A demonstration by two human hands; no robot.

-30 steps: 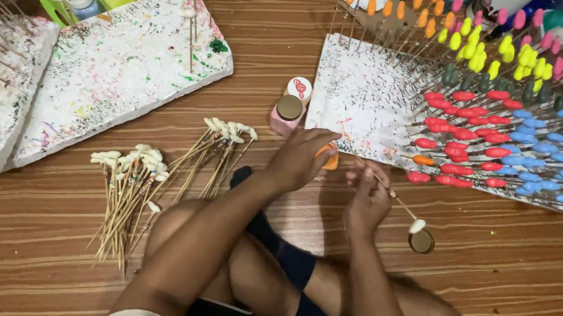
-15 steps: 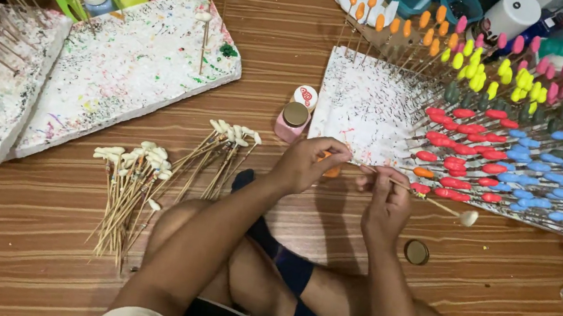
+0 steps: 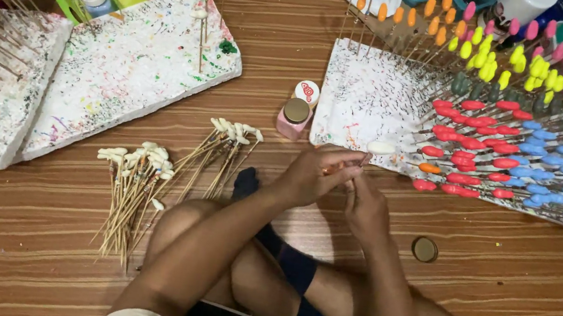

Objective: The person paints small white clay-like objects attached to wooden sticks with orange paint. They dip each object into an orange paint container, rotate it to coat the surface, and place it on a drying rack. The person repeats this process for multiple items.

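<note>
Fingers of the left hand (image 3: 313,175) and right hand (image 3: 363,208) pinch a white-tipped skewer (image 3: 380,148) just near the foam board (image 3: 365,92). A steady grip low on the stick likely keeps its tip off the painted skewers (image 3: 469,128) at right.

Bright, even indoor light; soft shadows, slightly blurred edges.

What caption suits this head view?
Both hands, left hand and right hand, hold a white-tipped stick beside foam board on the wooden floor.
</note>
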